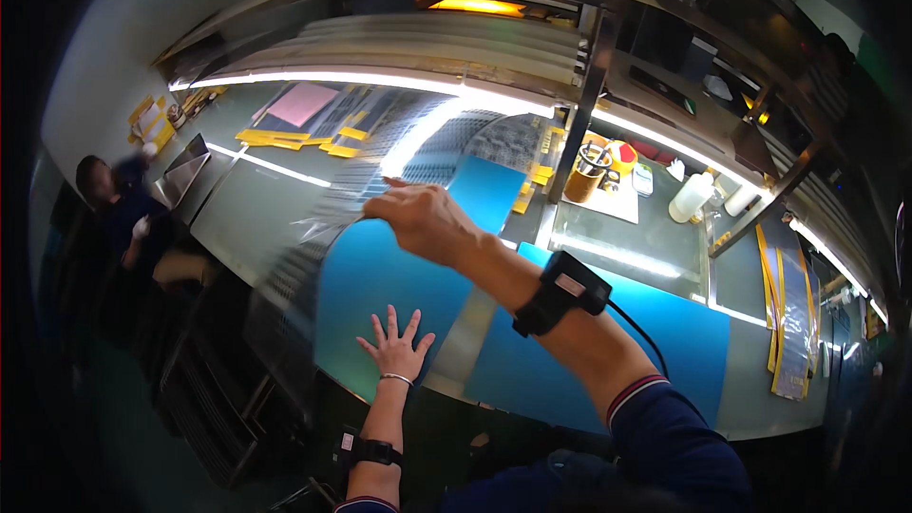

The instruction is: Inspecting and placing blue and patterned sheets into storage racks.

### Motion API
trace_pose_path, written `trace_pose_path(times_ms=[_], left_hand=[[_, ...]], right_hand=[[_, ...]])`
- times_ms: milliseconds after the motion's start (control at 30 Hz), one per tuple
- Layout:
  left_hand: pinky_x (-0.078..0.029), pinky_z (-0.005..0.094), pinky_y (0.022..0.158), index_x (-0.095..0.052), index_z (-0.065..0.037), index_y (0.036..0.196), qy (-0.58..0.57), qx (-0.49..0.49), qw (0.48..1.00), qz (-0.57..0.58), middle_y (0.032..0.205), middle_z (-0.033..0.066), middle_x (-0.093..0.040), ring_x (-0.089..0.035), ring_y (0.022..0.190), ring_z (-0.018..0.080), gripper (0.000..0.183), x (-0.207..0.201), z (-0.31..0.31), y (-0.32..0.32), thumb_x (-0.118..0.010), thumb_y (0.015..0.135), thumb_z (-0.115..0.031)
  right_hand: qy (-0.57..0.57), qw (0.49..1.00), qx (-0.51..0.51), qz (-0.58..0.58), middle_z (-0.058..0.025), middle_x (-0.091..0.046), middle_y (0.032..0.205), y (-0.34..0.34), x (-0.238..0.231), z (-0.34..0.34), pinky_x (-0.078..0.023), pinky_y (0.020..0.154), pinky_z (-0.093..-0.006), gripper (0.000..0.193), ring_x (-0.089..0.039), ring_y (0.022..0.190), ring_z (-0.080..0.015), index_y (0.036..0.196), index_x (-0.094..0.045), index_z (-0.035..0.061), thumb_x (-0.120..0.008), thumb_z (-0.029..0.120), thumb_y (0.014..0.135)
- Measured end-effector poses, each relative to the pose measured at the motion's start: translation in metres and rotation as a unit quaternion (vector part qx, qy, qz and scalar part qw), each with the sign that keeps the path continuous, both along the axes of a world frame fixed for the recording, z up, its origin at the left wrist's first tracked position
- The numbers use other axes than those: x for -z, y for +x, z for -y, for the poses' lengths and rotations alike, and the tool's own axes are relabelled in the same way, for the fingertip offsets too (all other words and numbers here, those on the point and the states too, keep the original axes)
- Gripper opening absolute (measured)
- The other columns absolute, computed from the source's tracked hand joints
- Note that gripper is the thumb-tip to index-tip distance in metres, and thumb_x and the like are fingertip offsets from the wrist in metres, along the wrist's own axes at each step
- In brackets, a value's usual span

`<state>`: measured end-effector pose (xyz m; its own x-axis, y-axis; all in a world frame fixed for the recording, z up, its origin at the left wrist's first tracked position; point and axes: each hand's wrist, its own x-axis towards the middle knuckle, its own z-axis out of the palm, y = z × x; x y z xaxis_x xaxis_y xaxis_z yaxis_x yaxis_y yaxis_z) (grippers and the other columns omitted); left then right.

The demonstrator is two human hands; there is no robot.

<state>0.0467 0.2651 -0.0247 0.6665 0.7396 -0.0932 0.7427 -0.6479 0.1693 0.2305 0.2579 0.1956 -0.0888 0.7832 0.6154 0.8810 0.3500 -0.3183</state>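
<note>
My left hand [397, 353] lies flat with fingers spread on a blue sheet [356, 299] at the table's front edge. Higher up, my right hand [423, 217] is closed in a pinch on a clear film with dark patterning [356, 190]. Motion smears this film, which stretches from beyond my right hand down along the blue sheet's left side. Its exact edges cannot be made out. To the right of the hands, another blue sheet [608, 351] rests on the table, partly hidden by my right forearm.
Films with yellow edges and a pink sheet [302, 104] lie at the back left. A brown cup of pens [587, 176] and a white bottle [692, 198] stand under the shelf, near its metal post [598, 57]. More yellow-edged strips [790, 313] lie far right. A person [133, 218] sits at left.
</note>
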Motion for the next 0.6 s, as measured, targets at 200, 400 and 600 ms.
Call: trace_pose_path(times_ms=[200, 400, 600], left_hand=[[-0.009, 0.0707, 0.101, -0.047, -0.028, 0.131, 0.002, 0.019, 0.999, -0.028, 0.148, 0.0092, -0.026, -0.022, 0.135, 0.0394, 0.053, 0.004, -0.013, -0.004, -0.043, 0.088, -0.057], [-0.029, 0.0603, 0.102, -0.040, -0.013, 0.136, -0.518, -0.146, 0.634, 0.555, 0.140, 0.0110, -0.040, -0.037, 0.128, 0.0327, 0.063, 0.065, 0.034, -0.178, -0.042, 0.089, -0.055], [-0.051, 0.0460, 0.084, -0.053, 0.001, 0.113, -0.685, -0.322, 0.449, 0.475, 0.097, 0.0144, -0.063, -0.063, 0.089, 0.0324, 0.045, -0.055, 0.048, -0.246, -0.053, 0.089, -0.036]], right_hand=[[0.108, 0.994, 0.028, 0.004, -0.0154, -0.062, 0.110, -0.060, 0.045, 0.102, -0.042, 0.099, -0.0463, 0.035, -0.061, 0.105, -0.0275, 0.112, -0.058, 0.0013, -0.058, 0.005, 0.077], [0.010, 0.991, 0.119, -0.057, -0.0097, -0.061, 0.118, -0.118, 0.149, 0.225, -0.045, 0.098, -0.0401, 0.031, -0.058, 0.110, -0.0237, 0.109, -0.063, 0.0076, -0.058, 0.006, 0.079], [-0.086, 0.982, 0.150, -0.073, -0.0065, -0.064, 0.111, -0.166, 0.204, 0.291, -0.048, 0.095, -0.0381, 0.024, -0.060, 0.107, -0.0219, 0.101, -0.066, 0.0081, -0.061, 0.009, 0.077]])
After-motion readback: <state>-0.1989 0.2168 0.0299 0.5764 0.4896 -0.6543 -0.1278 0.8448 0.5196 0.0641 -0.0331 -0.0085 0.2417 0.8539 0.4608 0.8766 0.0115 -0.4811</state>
